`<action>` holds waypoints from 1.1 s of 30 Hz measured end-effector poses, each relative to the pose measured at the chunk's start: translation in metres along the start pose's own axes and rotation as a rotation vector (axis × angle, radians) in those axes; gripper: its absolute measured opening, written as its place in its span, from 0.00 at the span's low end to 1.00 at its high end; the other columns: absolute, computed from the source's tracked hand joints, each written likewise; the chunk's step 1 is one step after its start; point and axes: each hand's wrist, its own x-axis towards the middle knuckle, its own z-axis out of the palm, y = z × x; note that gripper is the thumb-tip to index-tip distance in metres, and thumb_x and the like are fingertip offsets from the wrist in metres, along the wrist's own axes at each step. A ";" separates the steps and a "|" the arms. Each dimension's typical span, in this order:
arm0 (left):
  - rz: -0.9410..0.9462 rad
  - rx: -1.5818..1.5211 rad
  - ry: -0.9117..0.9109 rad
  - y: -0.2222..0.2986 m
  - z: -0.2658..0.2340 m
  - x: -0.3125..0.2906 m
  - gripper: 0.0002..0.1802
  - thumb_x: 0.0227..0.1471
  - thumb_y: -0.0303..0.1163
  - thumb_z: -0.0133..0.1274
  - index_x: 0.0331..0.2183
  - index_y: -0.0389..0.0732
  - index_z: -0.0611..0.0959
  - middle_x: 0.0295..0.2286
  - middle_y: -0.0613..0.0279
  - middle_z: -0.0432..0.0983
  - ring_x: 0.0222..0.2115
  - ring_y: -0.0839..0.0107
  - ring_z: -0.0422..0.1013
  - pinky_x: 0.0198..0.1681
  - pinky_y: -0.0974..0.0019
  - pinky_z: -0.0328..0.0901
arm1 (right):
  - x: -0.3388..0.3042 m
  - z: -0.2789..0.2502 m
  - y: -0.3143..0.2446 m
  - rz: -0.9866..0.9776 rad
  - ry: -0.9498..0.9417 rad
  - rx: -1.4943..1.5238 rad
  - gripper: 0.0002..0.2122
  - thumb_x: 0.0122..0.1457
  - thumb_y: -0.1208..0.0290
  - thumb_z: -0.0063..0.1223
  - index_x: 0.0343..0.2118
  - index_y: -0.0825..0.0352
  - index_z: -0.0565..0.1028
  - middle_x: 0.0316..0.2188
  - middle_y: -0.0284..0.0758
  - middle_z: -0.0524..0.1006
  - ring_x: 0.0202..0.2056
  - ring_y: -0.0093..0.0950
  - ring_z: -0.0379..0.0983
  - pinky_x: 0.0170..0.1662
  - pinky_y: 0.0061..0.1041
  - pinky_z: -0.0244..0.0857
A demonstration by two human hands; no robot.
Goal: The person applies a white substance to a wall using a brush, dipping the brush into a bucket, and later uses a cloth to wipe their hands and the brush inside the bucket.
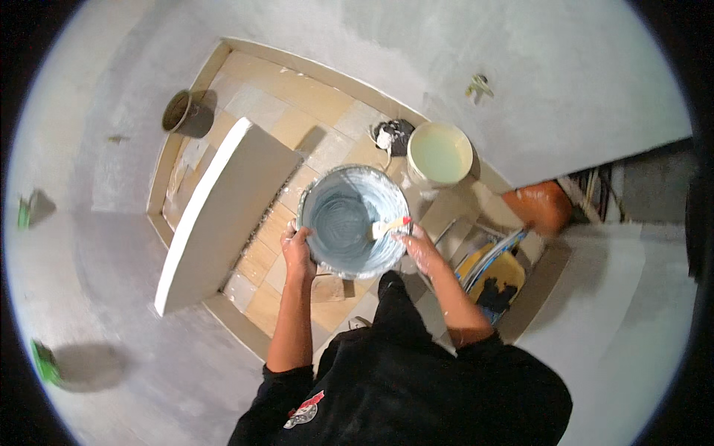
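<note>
1. The left hand [296, 249] grips the left rim of a round bucket [349, 262], fingers curled over the edge, holding it up in front of the body
2. The right hand [421, 247] is closed around the handle of a small paintbrush [388, 227] at the bucket's right rim; the bristles point inward over the grey coating inside the bucket
3. The bucket sits between the two hands, above a floor of tan tiles [312, 97], and its inside is smeared with pale grey-blue paint
4. Just beyond the bucket, up and to the right, a second bucket [420, 177] stands on the floor, holding a pale cream liquid
5. Next to that one, to its left, lies a dark lump with white blobs [393, 136]; what it is cannot be told
6. A long white board [216, 215] lies tilted across the tiles to the left of the held bucket
7. A small dark pot [183, 111] stands at the far left corner of the tiled patch
8. To the right, near the right forearm, lie a yellow and black object [497, 276] and an orange one [547, 204]
9. Grey plastered walls [565, 82] surround the tiled area
</note>
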 end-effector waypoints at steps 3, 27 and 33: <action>-0.005 0.173 -0.057 -0.021 -0.046 0.020 0.12 0.45 0.20 0.46 0.37 0.34 0.72 0.36 0.54 0.72 0.35 0.64 0.71 0.41 0.62 0.67 | -0.008 0.018 0.014 0.006 0.095 0.045 0.16 0.54 0.76 0.55 0.47 0.68 0.72 0.38 0.31 0.77 0.38 0.24 0.72 0.44 0.27 0.65; -0.610 0.708 -0.485 -0.113 -0.089 0.368 0.29 0.47 0.24 0.52 0.52 0.33 0.64 0.41 0.49 0.71 0.39 0.61 0.71 0.38 0.57 0.68 | 0.232 0.037 0.158 0.297 0.760 -0.530 0.21 0.53 0.71 0.56 0.50 0.71 0.71 0.40 0.43 0.78 0.40 0.35 0.74 0.46 0.34 0.66; -0.569 0.734 -0.499 -0.199 -0.076 0.499 0.33 0.43 0.19 0.53 0.52 0.35 0.61 0.43 0.47 0.69 0.42 0.57 0.70 0.41 0.52 0.70 | 0.389 -0.009 0.229 0.409 0.809 -0.572 0.31 0.50 0.65 0.61 0.58 0.71 0.65 0.50 0.51 0.72 0.53 0.45 0.68 0.56 0.38 0.61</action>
